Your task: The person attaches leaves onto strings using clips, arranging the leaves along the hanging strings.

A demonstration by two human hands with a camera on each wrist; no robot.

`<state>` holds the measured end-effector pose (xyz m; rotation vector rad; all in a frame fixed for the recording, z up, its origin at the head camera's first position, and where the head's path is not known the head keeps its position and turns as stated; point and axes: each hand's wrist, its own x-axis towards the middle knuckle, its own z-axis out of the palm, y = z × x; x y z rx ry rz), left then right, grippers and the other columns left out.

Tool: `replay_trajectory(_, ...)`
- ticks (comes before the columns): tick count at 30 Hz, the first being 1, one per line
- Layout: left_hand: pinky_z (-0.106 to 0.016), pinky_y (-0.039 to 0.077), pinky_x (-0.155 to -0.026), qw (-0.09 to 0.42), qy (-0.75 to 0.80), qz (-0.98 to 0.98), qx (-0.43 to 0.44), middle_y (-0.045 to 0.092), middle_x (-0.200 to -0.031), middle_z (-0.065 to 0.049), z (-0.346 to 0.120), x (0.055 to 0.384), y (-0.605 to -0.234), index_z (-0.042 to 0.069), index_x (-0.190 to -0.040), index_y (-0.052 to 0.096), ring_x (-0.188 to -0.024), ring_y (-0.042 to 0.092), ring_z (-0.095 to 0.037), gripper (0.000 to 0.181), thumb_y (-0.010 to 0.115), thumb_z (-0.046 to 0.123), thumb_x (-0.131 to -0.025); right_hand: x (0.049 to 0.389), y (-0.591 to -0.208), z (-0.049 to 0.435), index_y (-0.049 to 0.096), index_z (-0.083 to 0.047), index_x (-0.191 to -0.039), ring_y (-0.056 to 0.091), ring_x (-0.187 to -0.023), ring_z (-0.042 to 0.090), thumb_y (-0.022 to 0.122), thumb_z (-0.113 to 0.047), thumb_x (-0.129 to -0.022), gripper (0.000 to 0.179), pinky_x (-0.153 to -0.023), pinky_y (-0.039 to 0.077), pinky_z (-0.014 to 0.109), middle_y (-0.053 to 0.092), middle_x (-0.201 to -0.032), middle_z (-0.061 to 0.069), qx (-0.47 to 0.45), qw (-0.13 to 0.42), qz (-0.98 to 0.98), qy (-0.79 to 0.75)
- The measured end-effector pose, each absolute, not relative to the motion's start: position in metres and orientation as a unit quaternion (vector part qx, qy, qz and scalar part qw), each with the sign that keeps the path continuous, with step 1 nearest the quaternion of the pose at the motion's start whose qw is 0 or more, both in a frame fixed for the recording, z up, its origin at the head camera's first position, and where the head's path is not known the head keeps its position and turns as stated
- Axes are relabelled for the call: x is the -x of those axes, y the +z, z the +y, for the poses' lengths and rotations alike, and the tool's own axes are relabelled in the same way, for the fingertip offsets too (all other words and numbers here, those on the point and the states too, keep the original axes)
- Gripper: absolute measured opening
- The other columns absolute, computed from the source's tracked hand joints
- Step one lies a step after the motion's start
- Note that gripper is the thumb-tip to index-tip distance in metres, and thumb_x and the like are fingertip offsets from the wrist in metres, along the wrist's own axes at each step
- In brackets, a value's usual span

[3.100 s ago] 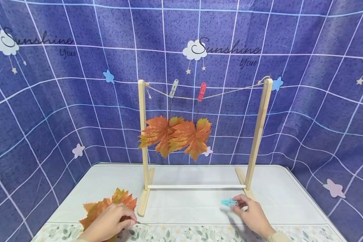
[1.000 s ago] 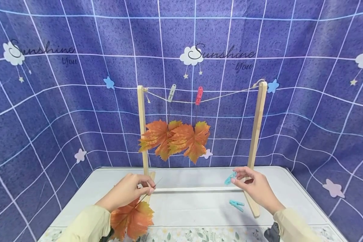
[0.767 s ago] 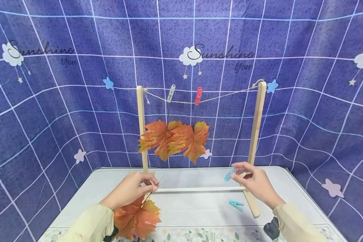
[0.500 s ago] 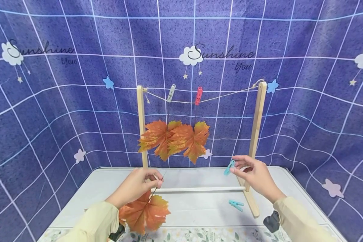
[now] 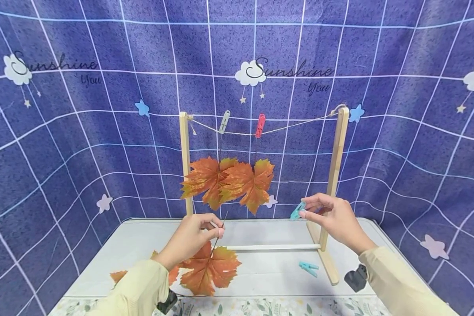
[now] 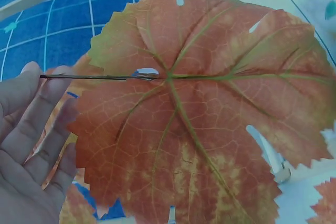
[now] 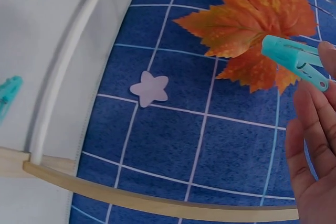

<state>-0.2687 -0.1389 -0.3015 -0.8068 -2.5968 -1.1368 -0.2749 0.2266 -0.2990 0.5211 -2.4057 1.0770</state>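
Observation:
My left hand [image 5: 197, 235] pinches the thin dark stem of an orange artificial maple leaf [image 5: 209, 270], whose blade hangs below the fingers. That leaf [image 6: 210, 87] fills most of the left wrist view. Between thumb and fingers my right hand [image 5: 333, 215] holds a turquoise clothespin [image 5: 298, 210], in front of the rack's right post. The right wrist view shows this clothespin [image 7: 294, 56] gripped by its handle end. Two leaves hang from the rack's string, the left one [image 5: 205, 175] under a grey clothespin [image 5: 224, 122], the right one [image 5: 249, 184] under a pink clothespin [image 5: 260, 126].
A wooden rack with a left post [image 5: 184, 162], right post [image 5: 335, 162] and white crossbar [image 5: 276, 247] stands on the white table [image 5: 260, 281]. A second turquoise clothespin [image 5: 309, 267] lies near the right foot. Another leaf [image 5: 118, 275] shows partly behind the left sleeve.
My left hand has lifted the leaf off the table and moved it right and up. My right hand has risen with its clothespin.

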Motion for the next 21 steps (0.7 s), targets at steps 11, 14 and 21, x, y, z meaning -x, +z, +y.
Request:
replay_trajectory(11,-0.028,0.045,-0.060,0.110,-0.410,-0.877,0.226,0.075,-0.081,0.007,-0.114,0.268,-0.300,0.016,-0.090,0.076,-0.082,0.067,-0.012,0.004,0.075,0.017,-0.093,0.276,-0.280,0.226,0.076,-0.011,-0.105,0.066,-0.075,0.014,0.081,-0.018,-0.089,0.019,-0.067,0.054,0.027,0.074,-0.088,-0.002,-0.201,0.235,-0.873,0.378)
replay_trajectory(14,-0.029,0.046,-0.064,0.118,-0.415,-0.875,0.220,0.075,-0.081,0.007,-0.107,0.269,-0.300,0.015,-0.089,0.076,-0.087,0.070,-0.014,0.004,0.075,0.015,-0.093,0.276,-0.273,0.225,0.076,-0.011,-0.103,0.066,-0.074,0.014,0.081,-0.017,-0.088,0.017,-0.064,0.053,0.027,0.075,-0.089,0.000,-0.203,0.241,-0.872,0.375)
replay_trajectory(21,-0.033,0.050,-0.069,0.112,-0.435,-0.869,0.209,0.075,-0.084,0.007,-0.095,0.271,-0.299,0.015,-0.090,0.076,-0.089,0.070,-0.014,0.005,0.074,0.015,-0.094,0.275,-0.257,0.227,0.077,-0.009,-0.100,0.064,-0.070,0.013,0.081,-0.016,-0.088,0.015,-0.063,0.051,0.025,0.076,-0.088,0.002,-0.206,0.251,-0.869,0.372)
